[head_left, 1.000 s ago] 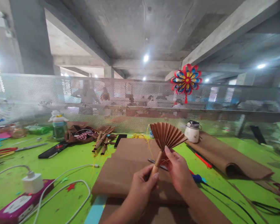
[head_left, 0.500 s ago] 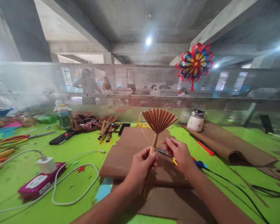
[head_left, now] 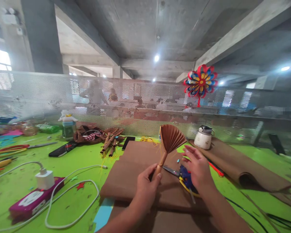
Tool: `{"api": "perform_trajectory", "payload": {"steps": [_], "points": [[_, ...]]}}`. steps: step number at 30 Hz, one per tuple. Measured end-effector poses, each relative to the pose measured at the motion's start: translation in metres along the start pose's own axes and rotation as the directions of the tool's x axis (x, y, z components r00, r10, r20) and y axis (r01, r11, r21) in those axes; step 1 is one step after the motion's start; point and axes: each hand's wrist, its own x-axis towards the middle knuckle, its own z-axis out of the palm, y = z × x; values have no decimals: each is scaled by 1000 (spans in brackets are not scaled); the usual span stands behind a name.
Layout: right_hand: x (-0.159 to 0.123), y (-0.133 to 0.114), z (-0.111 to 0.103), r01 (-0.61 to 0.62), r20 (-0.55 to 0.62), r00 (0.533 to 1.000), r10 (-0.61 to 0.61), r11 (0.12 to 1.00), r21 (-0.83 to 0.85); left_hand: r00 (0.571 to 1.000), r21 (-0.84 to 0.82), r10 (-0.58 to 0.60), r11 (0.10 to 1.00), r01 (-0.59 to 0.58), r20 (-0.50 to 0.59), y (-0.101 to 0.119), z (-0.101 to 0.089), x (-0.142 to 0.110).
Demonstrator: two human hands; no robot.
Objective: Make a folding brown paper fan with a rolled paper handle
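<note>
My left hand (head_left: 149, 181) is closed around the rolled handle of a brown pleated paper fan (head_left: 172, 138), which tilts to the right. To the right of the fan my right hand (head_left: 200, 166) is raised, its fingertips bunched near the fan's neck on a thin yellow thread that is barely visible. Below and between the hands, scissors (head_left: 171, 170) lie on folded brown paper (head_left: 128, 174), their handles partly behind my right hand. Beside them is a dark blue object (head_left: 185, 174), which my right hand partly hides.
The green table (head_left: 75, 210) holds a purple power strip (head_left: 34, 199) with a white charger and cable, a phone (head_left: 64, 148), and rolled brown paper pieces (head_left: 109, 144). At right are a white flask (head_left: 203, 138) and a brown paper roll (head_left: 252, 168). A perforated screen (head_left: 135, 106) stands behind.
The fan has turned and tipped to the right. My right hand has moved right and slightly outward from the neck, uncovering more of the scissors. The view has tilted up a little.
</note>
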Motion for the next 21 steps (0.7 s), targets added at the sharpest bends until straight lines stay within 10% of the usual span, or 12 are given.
{"api": "perform_trajectory", "payload": {"steps": [11, 21], "points": [[17, -19, -9, -16, 131, 991, -10, 982, 190, 984, 113, 108, 986, -124, 141, -2, 1, -9], [15, -18, -8, -107, 151, 987, 61, 943, 314, 987, -7, -18, 1000, 19, 158, 12, 3, -9]]}}
